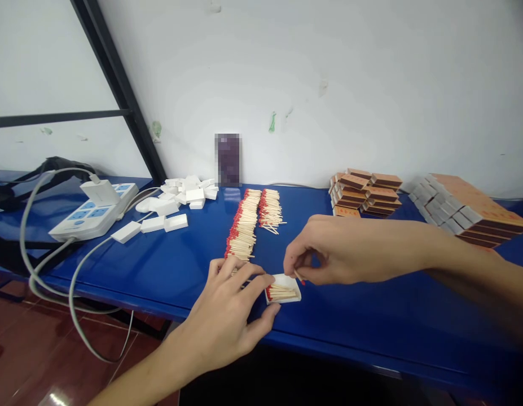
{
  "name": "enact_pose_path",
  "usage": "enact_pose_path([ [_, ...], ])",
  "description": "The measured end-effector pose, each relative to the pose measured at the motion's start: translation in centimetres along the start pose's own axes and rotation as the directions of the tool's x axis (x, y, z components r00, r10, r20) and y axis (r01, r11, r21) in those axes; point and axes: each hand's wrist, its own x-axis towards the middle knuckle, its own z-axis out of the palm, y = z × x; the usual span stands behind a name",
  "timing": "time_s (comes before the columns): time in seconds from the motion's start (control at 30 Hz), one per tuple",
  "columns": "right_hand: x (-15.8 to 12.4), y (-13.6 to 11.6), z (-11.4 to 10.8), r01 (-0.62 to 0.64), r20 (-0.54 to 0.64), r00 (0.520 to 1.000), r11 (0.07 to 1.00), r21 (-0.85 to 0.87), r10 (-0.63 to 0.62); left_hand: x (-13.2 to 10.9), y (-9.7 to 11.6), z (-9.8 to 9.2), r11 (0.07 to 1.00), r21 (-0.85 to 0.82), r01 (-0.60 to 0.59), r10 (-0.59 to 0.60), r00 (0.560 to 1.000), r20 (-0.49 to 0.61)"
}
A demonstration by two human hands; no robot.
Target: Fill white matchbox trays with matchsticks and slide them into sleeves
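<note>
On the blue table, a small white matchbox tray [282, 279] lies near the front edge, partly filled with red-tipped matches [281, 292]. My left hand [229, 304] grips the tray's left end between thumb and index finger. My right hand [335, 254] is over the tray's right side, fingertips pinched on a match [301, 280] whose red head shows; whether more than one is held I cannot tell. Just beyond my left fingers runs a long row of loose matches [244, 225], its near end partly hidden by them. Beside it lies a shorter row of matches [269, 207].
White empty trays [187, 192] are heaped at the back left, near a power strip [96, 214] with looping cables [30, 254]. Stacked matchbox sleeves [365, 194] and a larger block of matchboxes [473, 206] stand at the right. A blurred dark rectangle [228, 159] leans against the wall.
</note>
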Motion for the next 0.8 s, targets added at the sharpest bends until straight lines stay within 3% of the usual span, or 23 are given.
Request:
enact_pose_path([
  [0.3, 0.9, 0.1, 2.3, 0.007, -0.047, 0.999, 0.99, -0.139, -0.014, 0.0, -0.1, -0.2, 0.998, -0.049, 0.026, -0.025, 0.999, 0.037],
  [0.47, 1.4, -0.1, 3.3, -0.009, 0.006, 1.0, 0.982, -0.191, 0.01, 0.2, -0.1, -0.3, 0.999, -0.046, 0.015, -0.013, 0.999, 0.042],
  [0.67, 1.2, 0.2, 3.2, -0.06, -0.009, 0.998, 0.99, -0.125, 0.06, 0.2, 0.0, -0.3, 0.999, -0.036, 0.012, -0.01, 0.998, 0.063],
  [0.8, 0.9, 0.4, 2.8, -0.077, 0.052, 0.995, 0.995, -0.062, 0.08, 0.2, 0.0, -0.4, 0.999, -0.031, 0.017, -0.014, 0.997, 0.081],
])
